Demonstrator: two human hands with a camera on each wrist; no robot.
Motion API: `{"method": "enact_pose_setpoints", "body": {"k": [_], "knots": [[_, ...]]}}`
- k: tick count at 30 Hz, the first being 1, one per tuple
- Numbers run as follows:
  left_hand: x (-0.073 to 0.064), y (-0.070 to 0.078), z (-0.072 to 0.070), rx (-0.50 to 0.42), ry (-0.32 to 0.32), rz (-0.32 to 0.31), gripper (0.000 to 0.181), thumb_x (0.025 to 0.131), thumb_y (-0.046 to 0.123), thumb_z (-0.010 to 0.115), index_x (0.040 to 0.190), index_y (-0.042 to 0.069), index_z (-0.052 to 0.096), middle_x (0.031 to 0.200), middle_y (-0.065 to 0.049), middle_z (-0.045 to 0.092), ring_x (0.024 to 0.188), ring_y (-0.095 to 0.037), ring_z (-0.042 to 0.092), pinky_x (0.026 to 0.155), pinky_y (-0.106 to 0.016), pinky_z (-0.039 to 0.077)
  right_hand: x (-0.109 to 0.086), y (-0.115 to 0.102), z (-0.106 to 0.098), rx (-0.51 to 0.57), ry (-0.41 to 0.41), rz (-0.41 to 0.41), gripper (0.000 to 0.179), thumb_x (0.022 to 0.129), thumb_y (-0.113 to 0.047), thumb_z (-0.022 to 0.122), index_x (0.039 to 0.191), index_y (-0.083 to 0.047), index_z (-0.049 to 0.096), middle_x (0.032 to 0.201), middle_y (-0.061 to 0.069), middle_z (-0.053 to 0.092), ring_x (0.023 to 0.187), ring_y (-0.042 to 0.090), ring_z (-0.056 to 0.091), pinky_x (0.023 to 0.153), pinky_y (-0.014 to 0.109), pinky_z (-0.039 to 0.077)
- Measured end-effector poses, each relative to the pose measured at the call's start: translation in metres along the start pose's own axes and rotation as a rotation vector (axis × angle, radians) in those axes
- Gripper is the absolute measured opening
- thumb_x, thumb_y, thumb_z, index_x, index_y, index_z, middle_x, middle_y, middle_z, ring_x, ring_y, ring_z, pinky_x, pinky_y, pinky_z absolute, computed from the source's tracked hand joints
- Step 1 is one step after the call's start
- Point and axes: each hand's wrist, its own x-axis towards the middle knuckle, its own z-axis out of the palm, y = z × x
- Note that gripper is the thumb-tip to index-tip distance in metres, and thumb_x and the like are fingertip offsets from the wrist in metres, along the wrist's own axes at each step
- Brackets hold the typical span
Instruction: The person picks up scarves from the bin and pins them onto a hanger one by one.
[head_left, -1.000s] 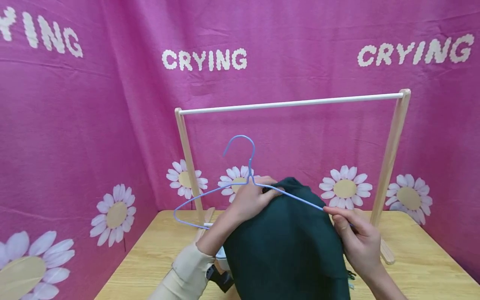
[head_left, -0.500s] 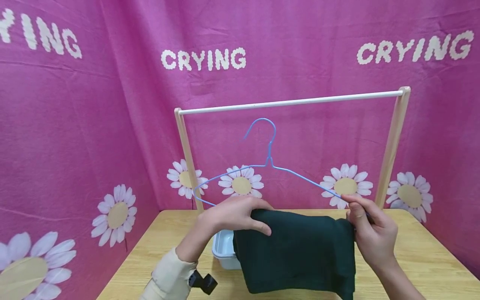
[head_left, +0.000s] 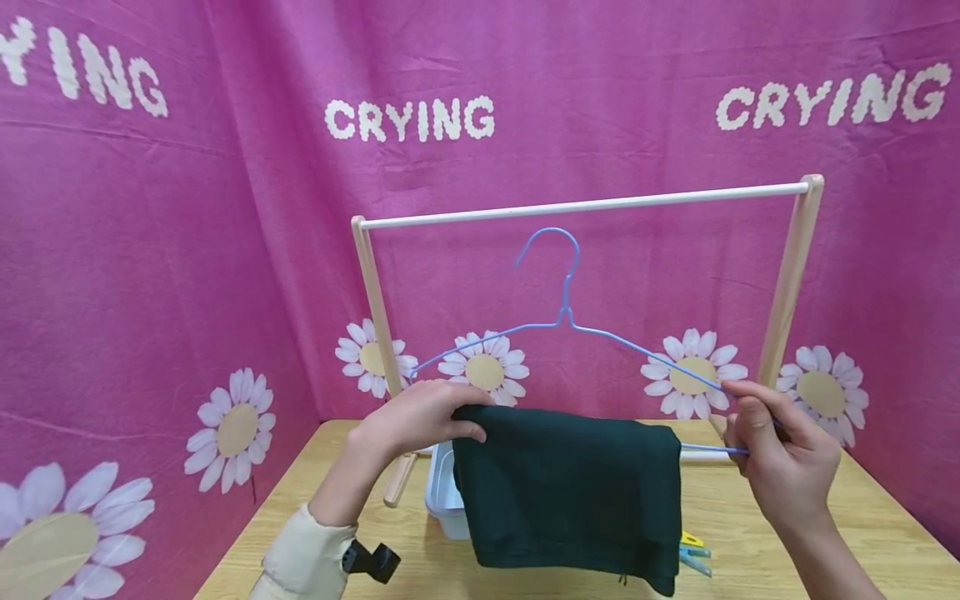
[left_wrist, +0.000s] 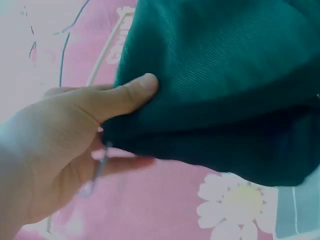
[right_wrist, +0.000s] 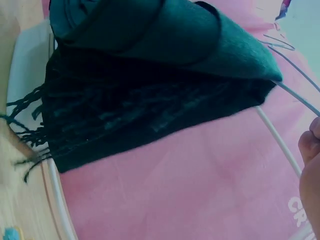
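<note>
A dark green fringed scarf hangs folded over the lower bar of a blue wire hanger. The hanger stands upright in the air, its hook just below the rack's rail. My left hand pinches the scarf's upper left corner, thumb in front and fingers behind. In the left wrist view the hanger's end lies by those fingers. With thumb and fingers, my right hand grips the hanger's right end, a short gap away from the cloth. Loose fringe strands dangle at the scarf's edge in the right wrist view.
Behind the hanger stands a rack with wooden posts and a white rail. A pale plastic box sits behind the scarf's left side on the wooden table. Yellow and blue-green clips lie right of the scarf. Pink printed cloth surrounds the table.
The hanger and my right hand have moved right and a little up. My left hand has shifted to the scarf's left corner. The scarf, earlier bunched up high, now hangs flatter over the bar.
</note>
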Motion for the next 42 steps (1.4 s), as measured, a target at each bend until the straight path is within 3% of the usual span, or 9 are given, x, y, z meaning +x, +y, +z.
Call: {"method": "enact_pose_setpoints", "body": {"k": [5,10,13,19,25,29,33,37,42], "knots": [[-0.008,-0.011,0.006,0.105,0.163,0.131,0.039,0.082,0.028,0.081,0.119,0.019,0.07,0.106,0.007,0.072,0.096,-0.007,0.067,0.089,-0.025,0.055,0.004,-0.001,-0.003,0.125,0.029,-0.028,0.017,0.091,0.025,0.045,0.102,0.034,0.055,0.053,0.006,0.037,0.044,0.011,0.037,0.036,0.022,0.022],[-0.012,-0.023,0.019,0.208,0.443,0.353,0.037,0.079,0.016,0.084,0.114,0.012,0.071,0.104,0.0,0.073,0.095,-0.014,0.067,0.088,-0.029,0.056,0.0,0.001,-0.003,0.135,0.041,-0.015,0.018,0.092,0.025,0.044,0.103,0.034,0.054,0.052,0.005,0.037,0.043,0.011,0.037,0.036,0.021,0.022],[-0.018,-0.031,0.029,0.227,0.617,0.39,0.037,0.076,0.008,0.085,0.111,0.009,0.072,0.104,-0.003,0.072,0.098,-0.019,0.066,0.088,-0.033,0.055,-0.004,0.004,-0.005,0.138,0.042,0.003,0.019,0.092,0.025,0.042,0.105,0.034,0.053,0.052,0.005,0.037,0.042,0.011,0.035,0.034,0.021,0.022],[-0.034,-0.037,0.044,0.029,0.835,0.072,0.052,0.076,0.005,0.084,0.124,0.009,0.066,0.123,-0.009,0.064,0.112,-0.023,0.059,0.093,-0.035,0.052,-0.005,0.006,-0.006,0.176,0.074,0.03,0.02,0.093,0.025,0.039,0.106,0.034,0.051,0.054,0.005,0.036,0.043,0.011,0.033,0.034,0.021,0.021],[-0.048,-0.025,0.056,-0.521,0.827,-0.286,0.052,0.088,0.013,0.076,0.136,0.02,0.057,0.113,-0.005,0.064,0.094,-0.012,0.064,0.083,-0.024,0.053,-0.006,0.009,-0.004,0.283,0.106,0.072,0.025,0.095,0.024,0.032,0.109,0.033,0.05,0.058,0.008,0.035,0.044,0.013,0.029,0.035,0.022,0.02],[-0.052,-0.021,0.06,-0.778,0.811,-0.275,0.05,0.088,0.006,0.074,0.135,0.014,0.058,0.101,-0.009,0.065,0.083,-0.012,0.065,0.08,-0.021,0.055,-0.01,0.011,-0.002,0.295,0.095,0.071,0.025,0.096,0.024,0.032,0.109,0.033,0.051,0.056,0.007,0.034,0.043,0.012,0.028,0.034,0.021,0.019],[-0.056,-0.021,0.061,-0.86,0.783,-0.221,0.052,0.085,-0.004,0.073,0.134,0.006,0.057,0.093,0.0,0.066,0.08,-0.008,0.066,0.077,-0.021,0.057,-0.013,0.01,-0.002,0.262,0.084,0.096,0.025,0.096,0.023,0.032,0.111,0.032,0.05,0.057,0.006,0.035,0.042,0.012,0.029,0.034,0.022,0.019],[-0.054,-0.018,0.059,-0.857,0.776,-0.193,0.062,0.08,-0.008,0.076,0.136,0.006,0.054,0.092,-0.004,0.063,0.079,-0.009,0.063,0.07,-0.02,0.054,-0.016,0.01,-0.001,0.236,0.055,0.141,0.026,0.096,0.023,0.031,0.114,0.03,0.049,0.059,0.007,0.036,0.042,0.014,0.03,0.035,0.025,0.02],[-0.047,-0.014,0.057,-0.671,0.8,-0.285,0.071,0.072,0.006,0.088,0.134,0.014,0.056,0.086,-0.011,0.053,0.076,-0.011,0.055,0.062,-0.022,0.047,-0.017,0.011,0.001,0.152,0.046,0.158,0.025,0.095,0.024,0.035,0.113,0.029,0.052,0.06,0.006,0.037,0.045,0.013,0.031,0.036,0.025,0.02]]}}
